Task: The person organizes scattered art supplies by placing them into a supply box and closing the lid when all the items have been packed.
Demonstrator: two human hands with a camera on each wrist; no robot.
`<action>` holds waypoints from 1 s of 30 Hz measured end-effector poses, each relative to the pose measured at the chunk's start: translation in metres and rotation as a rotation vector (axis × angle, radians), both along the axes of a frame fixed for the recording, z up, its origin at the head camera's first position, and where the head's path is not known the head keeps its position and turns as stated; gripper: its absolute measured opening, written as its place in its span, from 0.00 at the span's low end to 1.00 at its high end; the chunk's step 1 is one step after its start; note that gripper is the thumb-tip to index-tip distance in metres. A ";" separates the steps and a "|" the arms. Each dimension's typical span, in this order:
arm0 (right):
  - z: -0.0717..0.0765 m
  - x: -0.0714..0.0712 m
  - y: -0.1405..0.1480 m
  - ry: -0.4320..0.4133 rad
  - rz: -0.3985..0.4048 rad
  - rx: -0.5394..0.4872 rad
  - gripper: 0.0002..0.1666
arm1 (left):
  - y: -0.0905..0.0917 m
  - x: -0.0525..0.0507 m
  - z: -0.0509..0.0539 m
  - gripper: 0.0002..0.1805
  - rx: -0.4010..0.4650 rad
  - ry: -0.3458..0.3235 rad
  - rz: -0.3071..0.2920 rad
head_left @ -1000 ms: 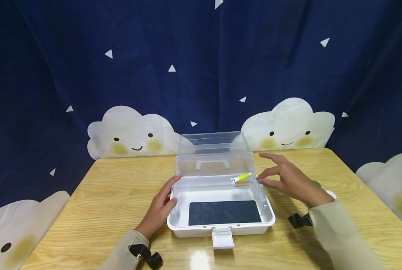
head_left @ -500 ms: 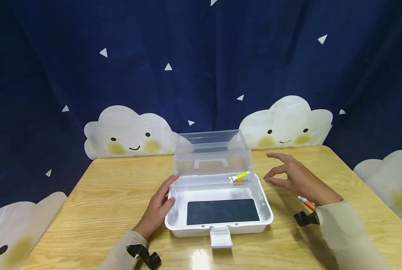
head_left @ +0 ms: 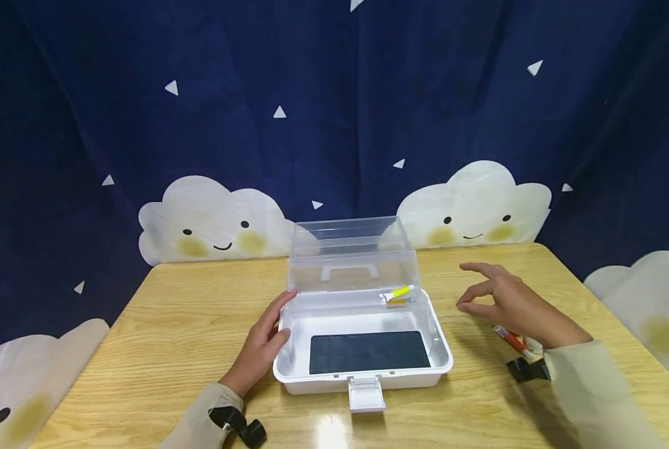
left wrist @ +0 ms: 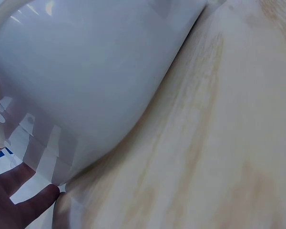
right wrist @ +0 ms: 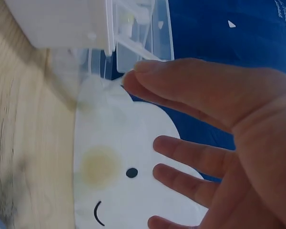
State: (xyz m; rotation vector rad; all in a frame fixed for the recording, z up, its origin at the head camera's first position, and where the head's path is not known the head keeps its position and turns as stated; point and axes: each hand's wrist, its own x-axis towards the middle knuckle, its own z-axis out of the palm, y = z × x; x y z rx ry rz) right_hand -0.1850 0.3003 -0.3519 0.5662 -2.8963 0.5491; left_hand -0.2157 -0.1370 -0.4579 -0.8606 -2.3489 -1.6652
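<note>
A white plastic storage box point(head_left: 362, 381) stands on the table with its clear lid point(head_left: 352, 240) raised. A dark flat rectangle point(head_left: 370, 352) lies on its floor. Toward the back right inside, a yellow-and-white tube point(head_left: 397, 293) sits above an orange piece point(head_left: 396, 303). My left hand point(head_left: 261, 349) rests along the box's left side, fingers fairly straight, fingertips touching the wall in the left wrist view. Right of the box hovers my right hand point(head_left: 514, 307), thumb and index tips close together, other fingers extended, nothing visible between them.
On the table beneath my right wrist lies a red-and-white tube point(head_left: 512, 340), with a small pale round thing point(head_left: 532, 345) beside it, partly hidden. The box's white latch point(head_left: 366, 396) hangs down in front. Behind the table hangs a dark blue curtain point(head_left: 323, 125) with clouds.
My right hand has moved right, away from the box's right rim, and the red-and-white tube has come into view under it. The left hand has stayed on the box.
</note>
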 end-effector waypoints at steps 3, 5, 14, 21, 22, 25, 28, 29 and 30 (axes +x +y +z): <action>-0.001 0.003 0.006 -0.010 -0.004 0.019 0.03 | 0.000 0.001 0.000 0.39 0.006 -0.010 0.008; -0.003 0.004 0.011 0.000 0.007 0.035 0.02 | 0.001 0.001 0.000 0.39 0.006 -0.014 0.015; -0.011 0.010 0.026 -0.057 -0.042 0.108 0.04 | 0.000 -0.001 -0.007 0.40 0.003 -0.026 0.027; -0.017 0.014 0.035 -0.116 -0.083 0.097 0.06 | 0.001 -0.001 -0.006 0.39 0.019 -0.006 0.001; -0.018 0.014 0.035 -0.119 -0.086 0.097 0.06 | 0.001 -0.001 -0.006 0.38 0.019 -0.004 -0.003; -0.019 0.014 0.035 -0.125 -0.089 0.102 0.07 | 0.001 -0.001 -0.006 0.39 0.013 -0.021 0.003; -0.020 0.013 0.038 -0.127 -0.099 0.116 0.07 | 0.000 -0.001 -0.005 0.40 0.001 -0.042 0.022; -0.020 0.012 0.039 -0.127 -0.100 0.122 0.07 | 0.000 -0.001 -0.005 0.40 -0.001 -0.045 0.026; -0.020 0.012 0.040 -0.130 -0.099 0.127 0.06 | 0.000 -0.002 -0.005 0.40 -0.003 -0.043 0.028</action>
